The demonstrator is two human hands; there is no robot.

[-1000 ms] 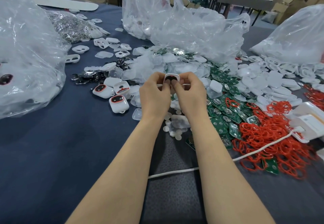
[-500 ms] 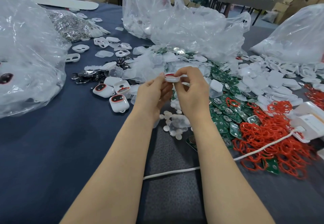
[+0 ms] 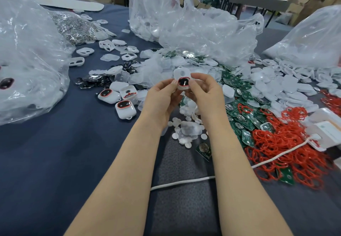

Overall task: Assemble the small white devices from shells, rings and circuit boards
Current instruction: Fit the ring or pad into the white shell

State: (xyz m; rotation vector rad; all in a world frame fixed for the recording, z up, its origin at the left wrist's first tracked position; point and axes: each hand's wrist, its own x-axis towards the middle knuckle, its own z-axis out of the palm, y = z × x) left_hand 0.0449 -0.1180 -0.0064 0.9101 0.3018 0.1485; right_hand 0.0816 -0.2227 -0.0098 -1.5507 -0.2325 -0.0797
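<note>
Both hands hold one small white device [image 3: 183, 82] above the table's middle, its dark window with a red ring facing me. My left hand [image 3: 163, 98] pinches its left side and my right hand [image 3: 203, 95] pinches its right side, thumbs on the front. Three finished-looking white devices [image 3: 125, 108] lie to the left of my hands. Green circuit boards [image 3: 238, 113] spread to the right, next to a heap of red rings [image 3: 287, 143]. Loose white shells [image 3: 287, 86] cover the table behind and to the right.
Big clear plastic bags stand at the left [image 3: 27, 65], centre back [image 3: 184, 23] and right back [image 3: 311, 39]. A white cable [image 3: 184, 181] runs across the dark blue cloth to a white box [image 3: 326, 130] at the right. Small round white pads [image 3: 182, 130] lie under my wrists.
The device was edge-on between my fingers half a second ago; now it is turned so its dark window faces me, and both hands sit slightly higher.
</note>
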